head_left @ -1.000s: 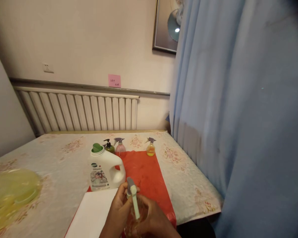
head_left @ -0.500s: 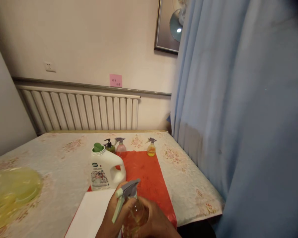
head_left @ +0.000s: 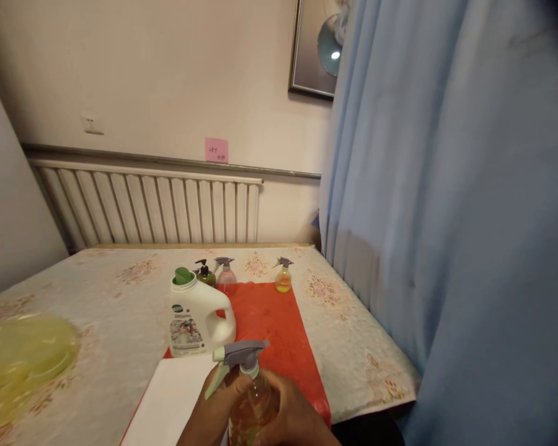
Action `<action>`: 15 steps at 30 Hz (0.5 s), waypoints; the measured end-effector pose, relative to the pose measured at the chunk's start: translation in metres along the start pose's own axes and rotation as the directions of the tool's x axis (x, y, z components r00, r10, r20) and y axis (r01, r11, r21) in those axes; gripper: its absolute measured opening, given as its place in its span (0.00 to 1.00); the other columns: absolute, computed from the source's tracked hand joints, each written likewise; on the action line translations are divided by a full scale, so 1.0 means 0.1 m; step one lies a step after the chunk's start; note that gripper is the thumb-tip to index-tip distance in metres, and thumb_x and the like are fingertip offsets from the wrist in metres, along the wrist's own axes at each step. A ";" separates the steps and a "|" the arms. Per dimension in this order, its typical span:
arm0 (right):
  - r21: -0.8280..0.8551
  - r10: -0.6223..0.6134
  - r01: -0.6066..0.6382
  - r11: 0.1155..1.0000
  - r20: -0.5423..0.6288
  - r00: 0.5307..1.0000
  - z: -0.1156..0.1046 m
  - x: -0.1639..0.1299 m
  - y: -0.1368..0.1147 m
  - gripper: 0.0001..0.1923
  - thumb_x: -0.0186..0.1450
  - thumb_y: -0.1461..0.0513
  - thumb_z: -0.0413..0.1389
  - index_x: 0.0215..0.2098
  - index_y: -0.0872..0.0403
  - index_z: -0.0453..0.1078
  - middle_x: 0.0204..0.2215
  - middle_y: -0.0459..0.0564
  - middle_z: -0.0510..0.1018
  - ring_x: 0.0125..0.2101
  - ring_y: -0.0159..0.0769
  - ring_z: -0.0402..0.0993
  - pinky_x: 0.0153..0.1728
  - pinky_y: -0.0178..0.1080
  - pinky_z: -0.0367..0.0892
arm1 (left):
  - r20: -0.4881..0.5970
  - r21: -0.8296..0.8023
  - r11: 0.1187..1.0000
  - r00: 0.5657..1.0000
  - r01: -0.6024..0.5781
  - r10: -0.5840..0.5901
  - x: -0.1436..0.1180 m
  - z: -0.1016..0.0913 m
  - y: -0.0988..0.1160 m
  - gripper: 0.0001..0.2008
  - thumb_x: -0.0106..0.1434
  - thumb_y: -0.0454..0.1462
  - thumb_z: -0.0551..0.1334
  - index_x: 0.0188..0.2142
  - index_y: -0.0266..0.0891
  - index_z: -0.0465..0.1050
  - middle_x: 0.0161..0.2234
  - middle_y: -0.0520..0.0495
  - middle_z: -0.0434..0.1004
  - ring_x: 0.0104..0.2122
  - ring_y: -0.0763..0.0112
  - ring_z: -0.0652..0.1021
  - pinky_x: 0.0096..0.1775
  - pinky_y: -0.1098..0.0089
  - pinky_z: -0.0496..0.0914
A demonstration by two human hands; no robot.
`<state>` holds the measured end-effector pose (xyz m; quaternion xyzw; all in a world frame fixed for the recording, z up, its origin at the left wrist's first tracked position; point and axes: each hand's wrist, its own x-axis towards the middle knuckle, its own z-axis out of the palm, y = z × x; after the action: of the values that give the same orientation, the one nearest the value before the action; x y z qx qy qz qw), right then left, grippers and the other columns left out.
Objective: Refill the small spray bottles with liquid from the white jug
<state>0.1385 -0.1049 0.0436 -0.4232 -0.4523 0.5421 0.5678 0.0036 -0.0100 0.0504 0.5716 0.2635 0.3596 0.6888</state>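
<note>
A clear spray bottle [head_left: 252,409] with amber liquid and a grey-and-pale-green trigger head stands between my hands at the lower middle. My left hand [head_left: 216,402] closes around it from the left, its thumb near the bottle's neck. From the right, my right hand [head_left: 291,409] wraps the bottle's body. The bottle's base is cut off by the frame's lower edge. Just beyond my hands stands a white jug [head_left: 195,322] with a handle and a green spout insert in its open mouth. White paper [head_left: 167,396] lies left of my hands on a red cloth [head_left: 260,310].
Behind the jug stand a dark green pump bottle [head_left: 206,276] and a pink spray bottle [head_left: 226,276]. A yellow spray bottle [head_left: 283,280] is farther right. A yellow translucent plastic item [head_left: 28,365] lies left on the floral tablecloth [head_left: 121,310]. A blue curtain [head_left: 400,217] hangs at right.
The trigger head of the spray bottle in my hands has turned, and now lies more level, its tip farther right. Both hands keep their hold. The other bottles stay put.
</note>
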 end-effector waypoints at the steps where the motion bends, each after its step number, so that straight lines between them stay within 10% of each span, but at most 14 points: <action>1: 0.008 0.005 -0.005 1.000 0.003 1.000 0.00 0.00 0.01 0.40 0.37 0.60 0.73 0.49 0.52 0.71 0.40 0.46 0.80 0.41 0.42 0.76 0.40 0.38 0.68 | -0.011 0.003 1.000 1.000 0.008 -0.008 -0.01 0.00 0.01 0.19 0.54 0.46 0.69 0.43 0.38 0.78 0.38 0.44 0.84 0.42 0.54 0.80 0.48 0.58 0.72; 15: -0.027 0.027 -0.028 0.999 -0.017 0.999 0.00 -0.02 -0.10 0.35 0.39 0.64 0.71 0.48 0.52 0.74 0.40 0.47 0.81 0.43 0.45 0.76 0.43 0.40 0.68 | 0.083 -0.017 0.999 0.996 -0.033 0.034 0.02 0.01 -0.06 0.21 0.59 0.46 0.65 0.49 0.40 0.76 0.47 0.43 0.81 0.50 0.53 0.77 0.54 0.56 0.69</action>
<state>0.1406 -0.1078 0.0529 -0.4416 -0.4491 0.5401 0.5582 0.0063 -0.0097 0.0453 0.5851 0.2223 0.3492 0.6974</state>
